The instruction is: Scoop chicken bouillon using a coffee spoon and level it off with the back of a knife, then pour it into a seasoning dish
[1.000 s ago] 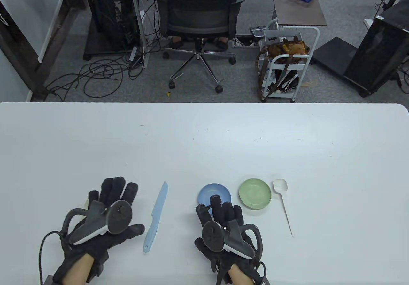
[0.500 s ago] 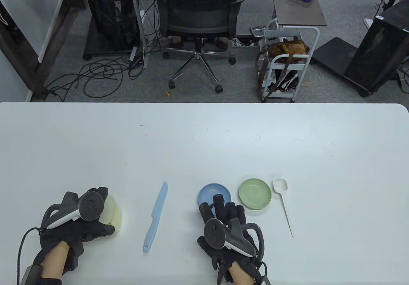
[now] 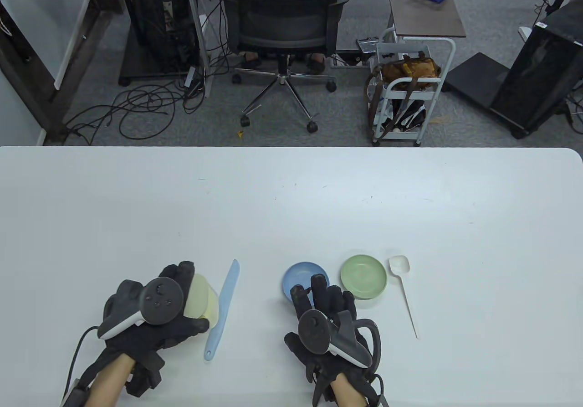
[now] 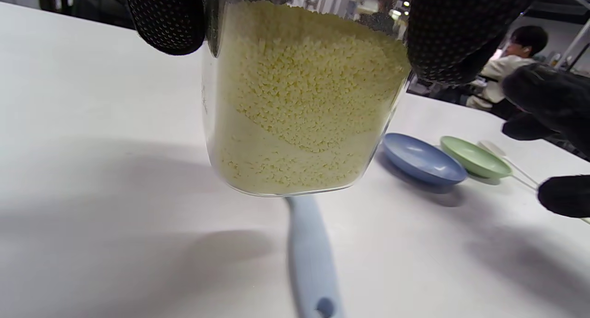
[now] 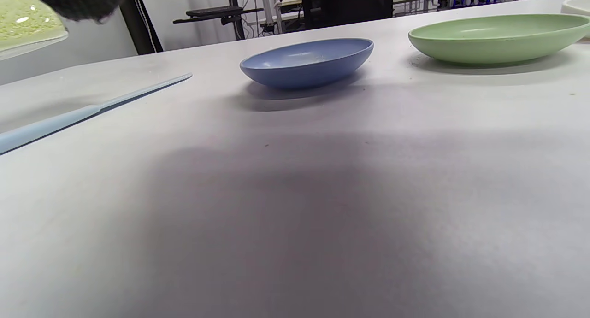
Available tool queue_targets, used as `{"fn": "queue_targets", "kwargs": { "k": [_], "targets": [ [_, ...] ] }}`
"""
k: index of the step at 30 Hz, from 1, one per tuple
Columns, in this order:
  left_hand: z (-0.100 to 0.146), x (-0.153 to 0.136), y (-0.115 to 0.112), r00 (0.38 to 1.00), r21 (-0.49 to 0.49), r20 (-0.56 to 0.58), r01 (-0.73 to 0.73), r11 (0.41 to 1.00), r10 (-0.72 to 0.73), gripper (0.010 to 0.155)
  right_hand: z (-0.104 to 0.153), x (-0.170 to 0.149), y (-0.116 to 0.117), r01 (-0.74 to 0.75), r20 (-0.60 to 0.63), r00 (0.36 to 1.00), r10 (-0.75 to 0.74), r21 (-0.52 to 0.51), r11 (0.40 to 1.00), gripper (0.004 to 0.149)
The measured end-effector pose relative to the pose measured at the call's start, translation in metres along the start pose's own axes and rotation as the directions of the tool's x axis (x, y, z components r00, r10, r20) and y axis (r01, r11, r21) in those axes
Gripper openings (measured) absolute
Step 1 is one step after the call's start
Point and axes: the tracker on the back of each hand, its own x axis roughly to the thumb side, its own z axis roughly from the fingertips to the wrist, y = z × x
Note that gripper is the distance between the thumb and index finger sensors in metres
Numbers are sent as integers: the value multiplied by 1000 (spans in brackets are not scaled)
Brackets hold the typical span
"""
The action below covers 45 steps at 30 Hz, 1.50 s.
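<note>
My left hand point(image 3: 189, 297) grips a clear jar point(image 3: 207, 302) of yellow bouillon granules and holds it tilted just above the table. In the left wrist view the jar point(image 4: 299, 106) hangs over the handle of the light blue knife point(image 4: 313, 262). The knife point(image 3: 223, 309) lies flat, tip pointing away. My right hand point(image 3: 323, 297) rests on the table with straight fingers, its tips at the near rim of the blue dish point(image 3: 303, 275). The green dish point(image 3: 363, 276) sits to the right of the blue one. Right of it lies the white coffee spoon point(image 3: 405, 288), untouched.
The white table point(image 3: 291, 197) stretches far beyond the objects. In the right wrist view the blue dish point(image 5: 306, 62) and green dish point(image 5: 498, 37) look bare inside, with the knife point(image 5: 92, 110) at the left. An office chair point(image 3: 282, 19) and cart point(image 3: 410, 88) stand beyond the far edge.
My left hand closed round the jar at the table's left and carried it rightward until it hangs over the knife. My right hand only crept slightly right.
</note>
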Motion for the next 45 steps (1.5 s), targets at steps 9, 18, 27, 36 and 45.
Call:
{"fn": "queue_targets", "kwargs": {
  "k": [9,18,27,36,45],
  "targets": [
    [-20,67,-43,995,-40,101,25,999,-21,115,1,-6,-3,41,-6,999,-41,-26,999,88],
    [-29,88,-68,991,-42,121,63,997,-57,114,1,-9,0,56,-8,998,-56,-27,998,88],
    [-16,76,-81,992,133,116,-57,989,42,118,14,10,-22,232,202,961,-189,-222,947,84],
    [-10,63,-85,983,136,138,-138,981,119,130,-10,73,-28,-45,278,960,27,57,997,97],
    [-10,52,-89,980,159,140,-161,974,139,130,-42,76,-12,16,251,962,-107,336,942,101]
  ]
}}
